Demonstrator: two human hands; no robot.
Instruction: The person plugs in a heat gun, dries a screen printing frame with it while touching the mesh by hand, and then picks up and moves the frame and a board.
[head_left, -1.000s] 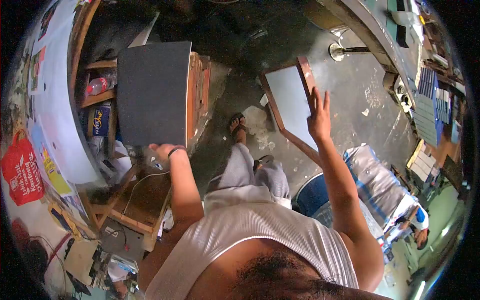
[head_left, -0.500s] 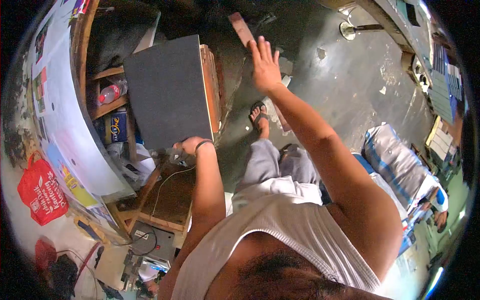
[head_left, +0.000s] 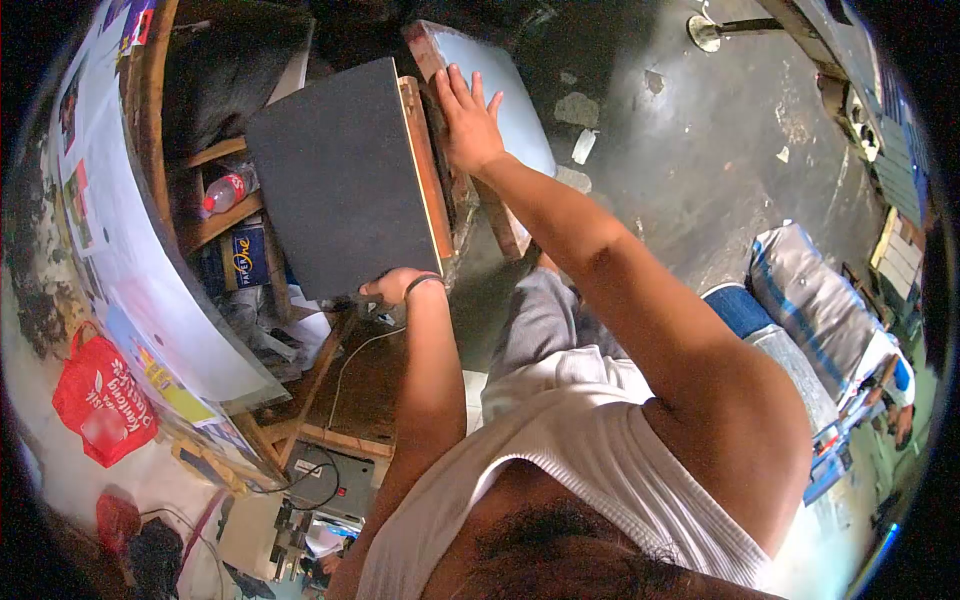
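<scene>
A flat black board (head_left: 345, 180) with a pale edge lies at the left centre, with a wooden piece (head_left: 425, 165) showing along its right side. My left hand (head_left: 398, 287), with a dark band at the wrist, has its fingers closed around the board's near right corner. My right hand (head_left: 470, 125) is open, its fingers stretched out against the wooden edge of a framed panel (head_left: 500, 85) with a pale bluish face. That panel stands tilted beside the board, and part of it is hidden under my right hand and forearm.
Wooden shelves on the left hold a plastic bottle (head_left: 225, 192) and a blue paper box (head_left: 247, 255). A red bag (head_left: 103, 400) hangs at the far left. White sacks (head_left: 815, 300) lie to the right. A round metal foot (head_left: 703, 34) rests on the dark floor.
My right hand has moved left, closer to the black board. The framed panel has turned, so its pale face now shows. My left hand stays on the board's corner.
</scene>
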